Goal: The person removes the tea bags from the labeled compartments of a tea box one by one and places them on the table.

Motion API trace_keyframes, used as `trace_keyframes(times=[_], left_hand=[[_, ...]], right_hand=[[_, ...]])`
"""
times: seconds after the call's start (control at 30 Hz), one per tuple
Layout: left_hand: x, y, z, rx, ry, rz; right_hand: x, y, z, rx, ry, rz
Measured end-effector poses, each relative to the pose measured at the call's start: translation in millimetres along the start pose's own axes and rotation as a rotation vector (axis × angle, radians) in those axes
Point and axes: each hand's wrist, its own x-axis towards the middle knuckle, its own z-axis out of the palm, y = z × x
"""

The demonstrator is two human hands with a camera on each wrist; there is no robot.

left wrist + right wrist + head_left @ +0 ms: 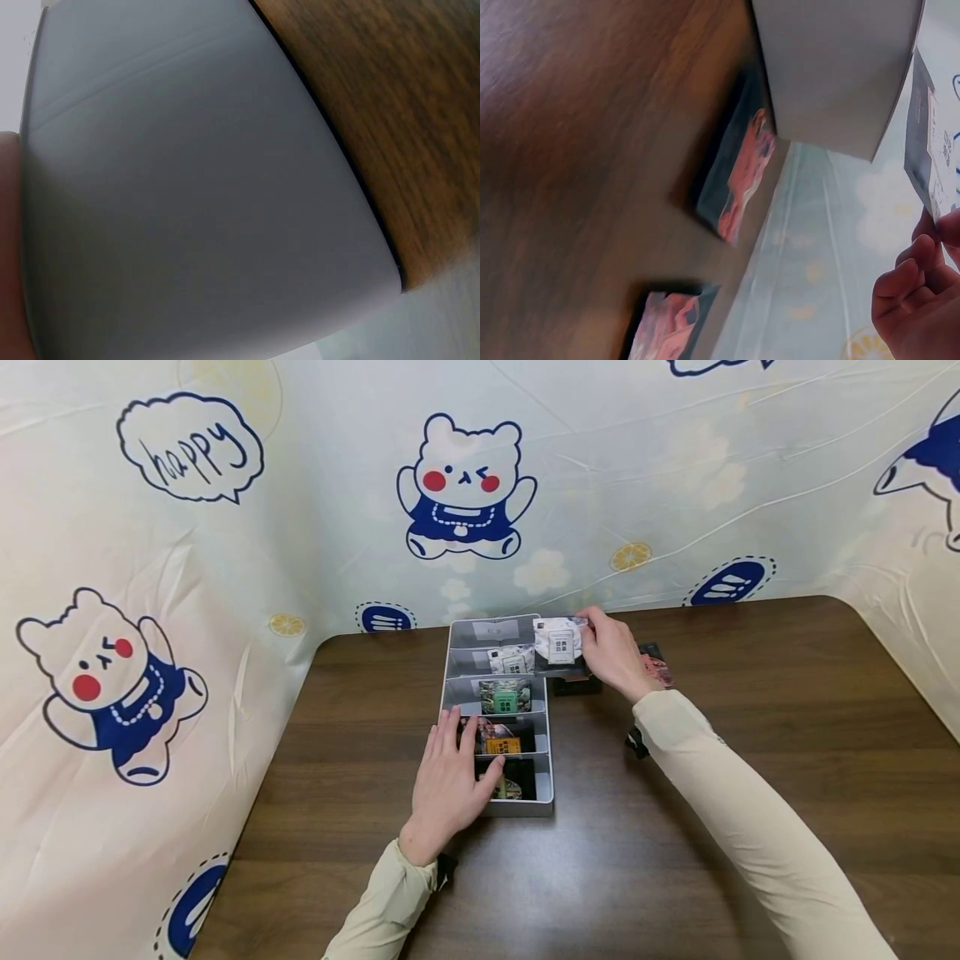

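A long grey divided box [550, 777] stands on the table, with several compartments in a row. My right hand [617, 653] pinches the edge of a flat packet [561, 643] with a white printed label, above the box's far right side. In the right wrist view, thumb and fingers of that hand [922, 289] hold the packet [930, 150] clear of the box. My left hand [452, 777] rests over the box's near left edge, fingers straight. Inside the box lie a white packet [512, 659], a green-labelled packet [505, 697], an orange-labelled packet [504, 743] and a dark packet [521, 781], partly hidden.
Two dark packets with pinkish-red print lie on the table right of the box: one packet [739, 172] close beside it, another packet [667, 322] farther right. A printed cloth [600, 518] hangs behind the wooden table [637, 843] and along its left side.
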Motion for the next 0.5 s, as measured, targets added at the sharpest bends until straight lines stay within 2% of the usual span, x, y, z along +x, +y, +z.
trace_keyframes(times=[0.33, 0.5], left_hand=[[0.0, -0.1, -0.2, 0.004, 0.001, 0.003], [0.3, -0.2, 0.0, 0.005, 0.006, 0.005]], right_hand=[[-0.8, 19, -11, 0.066, -0.008, 0.096], [-0.5, 28, -18, 0.059, 0.004, 0.127]])
